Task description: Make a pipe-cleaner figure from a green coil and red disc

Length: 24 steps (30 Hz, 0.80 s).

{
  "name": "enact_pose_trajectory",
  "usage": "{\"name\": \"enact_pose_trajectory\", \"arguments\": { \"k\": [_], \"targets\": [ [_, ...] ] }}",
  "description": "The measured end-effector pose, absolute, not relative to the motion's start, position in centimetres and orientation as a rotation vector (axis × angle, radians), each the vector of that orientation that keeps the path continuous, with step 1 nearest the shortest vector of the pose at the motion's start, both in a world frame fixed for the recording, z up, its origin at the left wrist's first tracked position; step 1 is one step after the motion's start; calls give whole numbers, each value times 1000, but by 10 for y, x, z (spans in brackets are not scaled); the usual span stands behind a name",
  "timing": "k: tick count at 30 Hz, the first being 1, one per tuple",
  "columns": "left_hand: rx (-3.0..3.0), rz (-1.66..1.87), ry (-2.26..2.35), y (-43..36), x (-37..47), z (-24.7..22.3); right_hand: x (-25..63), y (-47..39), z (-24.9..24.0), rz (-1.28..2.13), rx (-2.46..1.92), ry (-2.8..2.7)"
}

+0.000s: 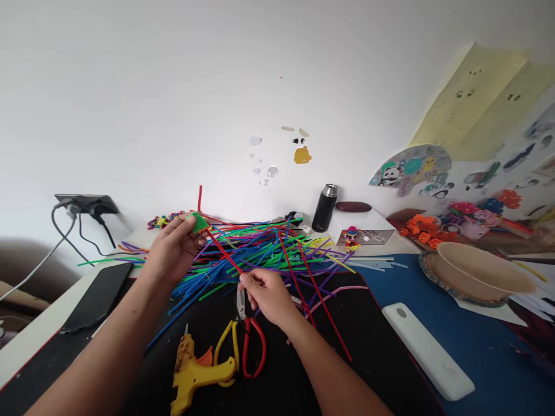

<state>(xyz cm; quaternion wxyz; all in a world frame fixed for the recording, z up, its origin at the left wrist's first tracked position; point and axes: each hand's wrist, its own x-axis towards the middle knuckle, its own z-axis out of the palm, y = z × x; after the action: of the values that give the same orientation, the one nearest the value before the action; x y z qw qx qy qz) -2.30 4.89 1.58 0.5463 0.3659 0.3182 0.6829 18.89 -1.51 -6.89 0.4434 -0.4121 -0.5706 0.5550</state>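
Your left hand [177, 240] grips a small, fuzzy green piece [198, 221]; at four o'clock from it, your right hand [266, 293] pinches a thin, fuzzy red stem [225, 252]

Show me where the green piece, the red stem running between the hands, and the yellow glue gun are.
Green piece [198, 222], head view: on its green face.
Red stem [225, 252], head view: middle of its straight stretch.
Yellow glue gun [187, 374], head view: on its plastic body.

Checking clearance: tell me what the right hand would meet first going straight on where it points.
Probably the blue pipe cleaners heaped ahead of the right hand, though depth is unclear.
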Motion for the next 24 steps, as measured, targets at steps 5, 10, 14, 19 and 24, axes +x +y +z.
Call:
{"name": "enact_pose_trajectory", "arguments": {
  "k": [5, 10, 14, 19, 24],
  "targets": [
    [897, 1576, 783, 56, -30, 10, 195, -10, -60, 1360, -1005, -1146],
    [1039, 1547, 1022, 64, -44, -1, 209, -3, -51, 1280, -941, -840],
    [1419, 1197, 1260, 64, -39, -12, 212, -1, -50, 1270, -898, -781],
    [1803, 713, 1244, 60, -21, -31, 206, -6, -49, 1307, -894, -856],
    [1972, 440, 1218, 55, -15, -42, 204, -9, -46, 1309, -917, -890]
  ]
}}
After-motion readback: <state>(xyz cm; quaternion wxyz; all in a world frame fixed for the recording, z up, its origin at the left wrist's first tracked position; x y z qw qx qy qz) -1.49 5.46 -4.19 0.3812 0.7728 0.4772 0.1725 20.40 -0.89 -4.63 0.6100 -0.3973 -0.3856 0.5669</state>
